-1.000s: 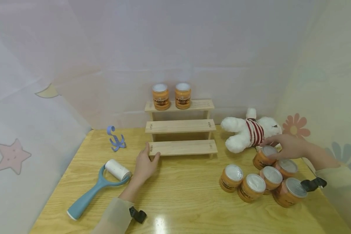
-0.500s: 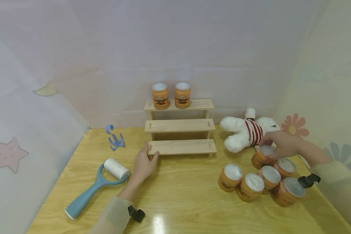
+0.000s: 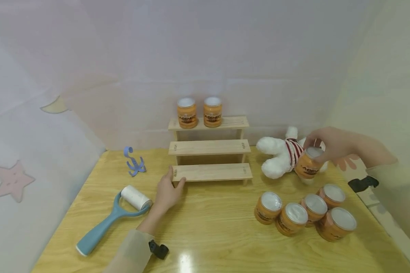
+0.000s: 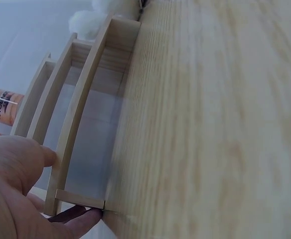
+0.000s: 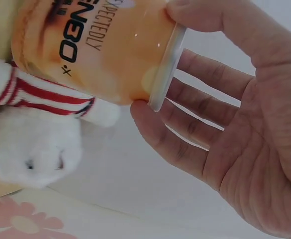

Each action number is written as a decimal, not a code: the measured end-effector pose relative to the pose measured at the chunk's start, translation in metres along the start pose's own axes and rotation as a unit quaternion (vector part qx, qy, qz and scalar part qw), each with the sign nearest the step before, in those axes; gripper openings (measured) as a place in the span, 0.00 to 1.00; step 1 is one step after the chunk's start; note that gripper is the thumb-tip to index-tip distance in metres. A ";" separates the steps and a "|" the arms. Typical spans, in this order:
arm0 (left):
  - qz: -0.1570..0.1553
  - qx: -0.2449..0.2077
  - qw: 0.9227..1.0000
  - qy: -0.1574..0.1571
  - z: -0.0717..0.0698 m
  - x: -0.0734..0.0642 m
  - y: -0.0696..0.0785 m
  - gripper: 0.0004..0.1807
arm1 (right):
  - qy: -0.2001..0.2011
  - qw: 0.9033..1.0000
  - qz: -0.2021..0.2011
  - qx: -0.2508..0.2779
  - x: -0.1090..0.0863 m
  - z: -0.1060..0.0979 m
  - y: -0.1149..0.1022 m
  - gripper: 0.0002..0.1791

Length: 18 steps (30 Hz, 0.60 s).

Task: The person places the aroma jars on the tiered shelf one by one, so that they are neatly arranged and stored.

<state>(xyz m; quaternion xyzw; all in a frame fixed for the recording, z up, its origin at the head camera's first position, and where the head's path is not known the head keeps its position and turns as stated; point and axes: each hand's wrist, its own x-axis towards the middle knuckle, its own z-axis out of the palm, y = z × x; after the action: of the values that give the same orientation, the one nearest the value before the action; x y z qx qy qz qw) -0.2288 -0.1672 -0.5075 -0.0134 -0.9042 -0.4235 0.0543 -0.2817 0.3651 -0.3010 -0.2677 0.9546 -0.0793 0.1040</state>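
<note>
My right hand (image 3: 338, 143) holds an orange jar (image 3: 307, 166) by its silvery lid end, up in front of a white plush toy (image 3: 275, 167). In the right wrist view, thumb and fingertips pinch round the rim of that jar (image 5: 105, 50). With thumb and fingers, my left hand (image 3: 167, 193) grips the left end of a three-step wooden rack (image 3: 213, 172). The left wrist view has the thumb on the lowest plank (image 4: 80, 107) and other fingers round the end support. Two like jars, a left one (image 3: 187, 113) and a right one (image 3: 212, 112), stand on the top step.
Several more orange jars (image 3: 292, 220) stand grouped at the right of the wooden table (image 3: 205, 235). At the left lie a blue-handled lint roller (image 3: 104, 227) and a purple multi-prong hook (image 3: 135, 163). A pale cloth wall (image 3: 205, 49) rises behind the rack.
My right hand has lifted one jar up from the group at the right, so it now overlaps the plush toy in the head view. The left hand stays on the rack.
</note>
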 end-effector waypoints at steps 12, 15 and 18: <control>0.002 0.005 1.000 -0.016 -0.007 -0.001 0.004 0.48 | 0.038 0.999 -0.037 -0.013 0.032 -0.035 -0.016 0.23; -0.006 0.009 1.000 -0.018 -0.008 0.001 0.004 0.47 | 0.053 0.997 -0.048 -0.006 0.042 -0.042 -0.024 0.22; -0.010 0.016 1.000 -0.014 -0.008 0.003 0.003 0.45 | 0.068 0.995 -0.067 -0.014 0.052 -0.049 -0.032 0.21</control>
<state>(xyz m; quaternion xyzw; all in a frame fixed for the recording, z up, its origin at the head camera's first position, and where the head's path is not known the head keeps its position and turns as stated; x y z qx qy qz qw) -0.2310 -0.1715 -0.4997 -0.0096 -0.9116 -0.4092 0.0378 -0.3210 0.3150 -0.2555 -0.3262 0.9405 -0.0905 0.0300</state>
